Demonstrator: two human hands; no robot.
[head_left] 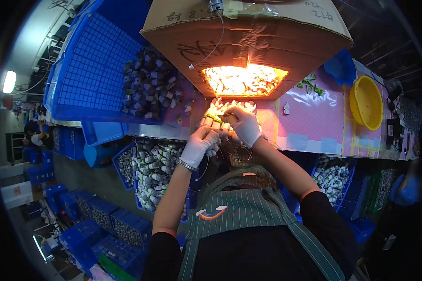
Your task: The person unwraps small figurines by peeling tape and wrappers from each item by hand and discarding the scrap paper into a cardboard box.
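Both of my hands wear white gloves and are close together at the table edge, below the bright opening of a cardboard box (192, 33). My left hand (201, 143) is closed, its fingers pressed together beside small white and green pieces (213, 121); what it grips is too small to name. Just right of it, my right hand (244, 124) has bent fingers pinched over the same pieces, and its fingertips are partly lost in the glare. Thin wires hang below the hands, over a brown basket (241, 160).
A blue crate (91, 70) at the upper left holds many grey-white pieces. Blue bins of similar parts stand below the table edge on both sides. A yellow basin (366, 103) and a blue basin (341, 67) sit at the right. Another person (38, 136) is at far left.
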